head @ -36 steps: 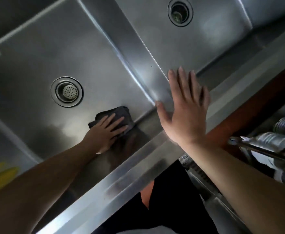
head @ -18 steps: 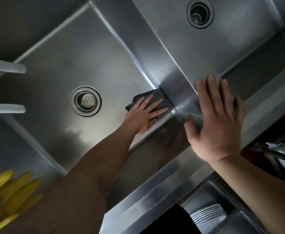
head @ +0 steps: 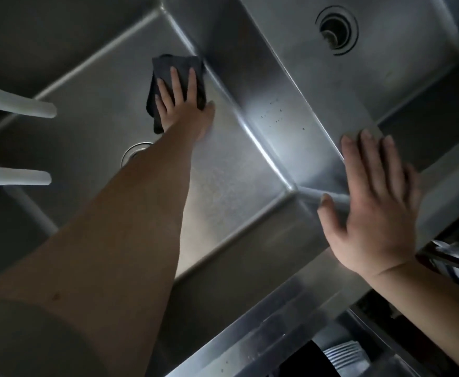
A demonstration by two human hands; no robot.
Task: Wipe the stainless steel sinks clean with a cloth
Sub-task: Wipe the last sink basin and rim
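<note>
Two sinks [head: 92, 85] share a dividing ridge [head: 285, 110]. Left hand [head: 180, 104], fingers flat, presses the dark cloth [head: 168, 63] against the left basin's floor beside that ridge, pointing toward its far corner. Right hand [head: 372, 208] rests released, fingers spread, on the ridge's near end.

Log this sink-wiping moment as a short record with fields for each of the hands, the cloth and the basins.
left hand: fingers flat, pressing the cloth on the basin floor
right hand: open, fingers spread, over the divider between basins
cloth: dark, folded, near the left basin's far corner
left basin: drain partly hidden by the forearm
right basin: untouched, drain visible
</note>
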